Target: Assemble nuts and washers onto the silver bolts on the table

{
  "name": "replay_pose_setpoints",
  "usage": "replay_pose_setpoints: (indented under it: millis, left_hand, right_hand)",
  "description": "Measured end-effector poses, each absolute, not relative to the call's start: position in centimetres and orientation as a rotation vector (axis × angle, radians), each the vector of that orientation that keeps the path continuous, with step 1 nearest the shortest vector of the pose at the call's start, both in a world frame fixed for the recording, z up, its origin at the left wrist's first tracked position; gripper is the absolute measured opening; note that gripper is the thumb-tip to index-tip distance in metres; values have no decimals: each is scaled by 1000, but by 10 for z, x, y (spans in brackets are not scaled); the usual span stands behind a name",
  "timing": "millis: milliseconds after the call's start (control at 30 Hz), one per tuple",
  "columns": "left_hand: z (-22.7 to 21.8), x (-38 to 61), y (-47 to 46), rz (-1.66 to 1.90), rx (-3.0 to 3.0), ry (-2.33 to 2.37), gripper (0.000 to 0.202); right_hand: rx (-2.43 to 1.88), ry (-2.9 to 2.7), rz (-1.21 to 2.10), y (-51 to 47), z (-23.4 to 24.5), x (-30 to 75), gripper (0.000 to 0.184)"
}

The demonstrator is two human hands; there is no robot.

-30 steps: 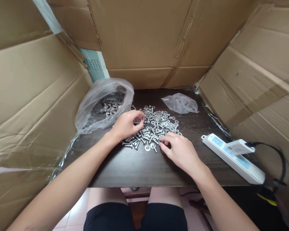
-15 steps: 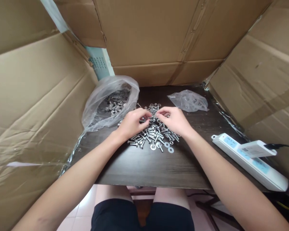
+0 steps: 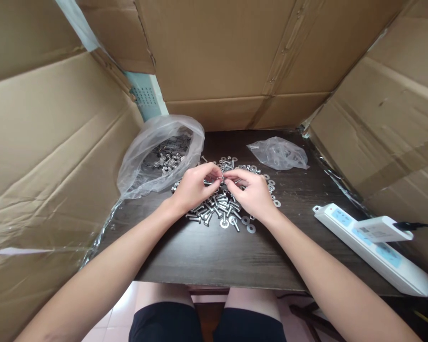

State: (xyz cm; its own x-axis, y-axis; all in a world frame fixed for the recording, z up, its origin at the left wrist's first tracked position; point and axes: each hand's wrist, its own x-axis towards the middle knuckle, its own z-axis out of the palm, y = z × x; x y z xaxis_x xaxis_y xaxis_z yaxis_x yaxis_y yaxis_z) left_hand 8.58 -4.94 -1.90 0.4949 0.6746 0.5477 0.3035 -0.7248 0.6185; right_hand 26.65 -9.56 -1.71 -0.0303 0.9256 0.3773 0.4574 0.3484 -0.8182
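Over a loose pile of bolts [image 3: 221, 204], nuts and flat washers, both my hands meet fingertip to fingertip. My left hand [image 3: 199, 186] pinches a small metal bolt [image 3: 222, 178] between thumb and fingers. From the other side, my right hand [image 3: 251, 190] closes thumb and forefinger at the bolt's end. Whatever small piece it grips there is mostly hidden by the fingertips. Flat washers [image 3: 250, 229] lie at the pile's near edge, and more show to the right of my right hand.
An open clear plastic bag [image 3: 128, 166] with bolts fitted with washers stands at left. A crumpled clear bag [image 3: 280, 154] lies at back right. A white power strip [image 3: 374, 256] with a plugged-in adapter [image 3: 383, 229] runs along the right. Cardboard walls [image 3: 231, 52] surround the dark table [image 3: 199, 256].
My right hand has moved left and slightly down, so its fingertips now touch the bolt in my left hand. The view has shifted slightly.
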Motion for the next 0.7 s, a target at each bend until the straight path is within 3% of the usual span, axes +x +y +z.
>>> replay_pose_setpoints:
  millis: [333, 533, 700]
  left_hand:
    - [-19, 86, -50, 1123, 2178, 774, 4]
    - [-19, 84, -49, 1113, 2387, 682, 20]
    - [-18, 81, -47, 1139, 2425, 727, 14]
  right_hand:
    - [-1261, -1842, 366, -93, -18, 275, 14]
    - [-1236, -1896, 349, -93, -16, 276, 14]
    - [-1218, -1905, 348, -92, -16, 278, 13]
